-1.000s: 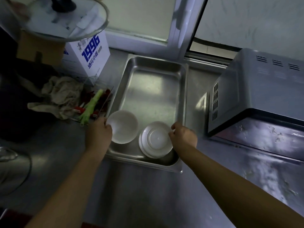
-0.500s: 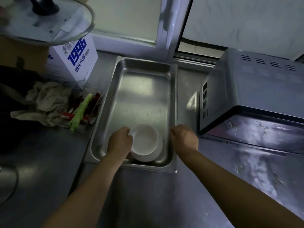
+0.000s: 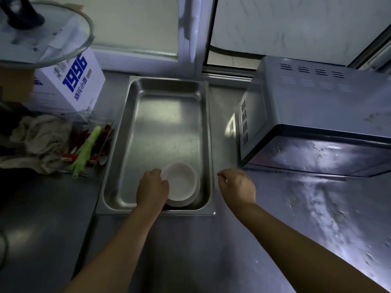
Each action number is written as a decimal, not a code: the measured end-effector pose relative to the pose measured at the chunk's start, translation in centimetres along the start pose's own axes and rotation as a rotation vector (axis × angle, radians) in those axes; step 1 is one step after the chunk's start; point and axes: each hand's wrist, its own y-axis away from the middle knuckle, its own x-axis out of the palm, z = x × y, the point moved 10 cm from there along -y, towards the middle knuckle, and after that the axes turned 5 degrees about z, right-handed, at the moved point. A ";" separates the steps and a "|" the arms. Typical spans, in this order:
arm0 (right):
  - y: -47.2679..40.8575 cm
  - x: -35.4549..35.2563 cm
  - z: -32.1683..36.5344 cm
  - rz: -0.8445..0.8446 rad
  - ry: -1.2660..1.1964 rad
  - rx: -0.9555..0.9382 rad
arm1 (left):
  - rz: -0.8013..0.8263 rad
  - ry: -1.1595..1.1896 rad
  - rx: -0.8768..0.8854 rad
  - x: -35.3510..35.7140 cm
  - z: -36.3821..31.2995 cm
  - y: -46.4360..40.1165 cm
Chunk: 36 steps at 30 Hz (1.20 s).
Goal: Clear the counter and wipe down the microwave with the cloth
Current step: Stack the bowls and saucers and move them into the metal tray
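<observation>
bowl (image 3: 182, 182) is gripped at its rim by left hand (image 3: 152, 189) inside tray (image 3: 208, 144); right hand (image 3: 238, 186) is loosely curled, empty.

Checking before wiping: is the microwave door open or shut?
Shut: the microwave has its dark door lying flush with the casing; no gap shows.

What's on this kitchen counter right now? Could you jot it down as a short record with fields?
Tray: steel tray on the counter
Dishes: white bowl stacked on a plate, near end of tray
Left hand: left hand grips the bowl's rim
Right hand: right hand loosely curled, holding nothing, beside the tray
Microwave: microwave on the right, door smeared
Cloth: cloth crumpled on the left
</observation>
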 end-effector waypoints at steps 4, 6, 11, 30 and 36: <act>1.6 -1.6 -1.7 -0.033 -0.002 0.030 | -0.161 -0.079 0.197 -1.4 -4.9 1.3; 2.4 -2.8 -2.7 -0.061 0.003 0.037 | -0.182 -0.058 0.333 -1.0 -8.4 2.1; 4.9 -6.4 -7.0 -0.111 0.028 0.143 | -0.089 0.014 0.538 2.4 -16.0 5.6; 19.7 -21.9 -37.4 -0.209 -0.062 0.450 | 0.155 -0.080 0.804 22.0 -40.3 23.3; 23.4 -25.0 -46.7 -0.157 -0.059 0.531 | 0.220 -0.134 0.767 29.0 -45.1 28.1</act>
